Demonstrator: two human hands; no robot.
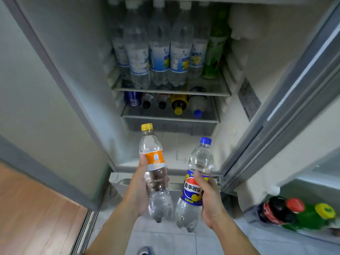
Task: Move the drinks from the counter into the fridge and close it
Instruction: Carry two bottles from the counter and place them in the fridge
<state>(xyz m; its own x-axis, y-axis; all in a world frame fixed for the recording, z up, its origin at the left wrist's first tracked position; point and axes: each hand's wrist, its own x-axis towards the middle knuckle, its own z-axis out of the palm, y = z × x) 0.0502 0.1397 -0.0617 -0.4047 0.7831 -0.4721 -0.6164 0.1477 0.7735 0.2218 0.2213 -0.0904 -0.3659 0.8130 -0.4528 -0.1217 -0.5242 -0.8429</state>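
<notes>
I stand in front of the open fridge (pixel 77 57). My left hand (pixel 137 188) grips a clear bottle with an orange label and yellow cap (pixel 154 159), held upright. My right hand (pixel 209 199) grips a clear bottle with a blue label and blue cap (pixel 199 161), tilted slightly right. Both bottles hang in front of the fridge's bare lower compartment (pixel 171 144). The fridge door (pixel 294 100) stands open on the right.
The upper shelf (pixel 171 91) holds several upright clear bottles and a green one (pixel 214 52). Below it, a drawer (pixel 169 118) holds several bottles lying on their sides. The door's lower rack carries a cola bottle (pixel 274 210) and a green bottle (pixel 312 216). Wooden floor (pixel 29 208) lies at left.
</notes>
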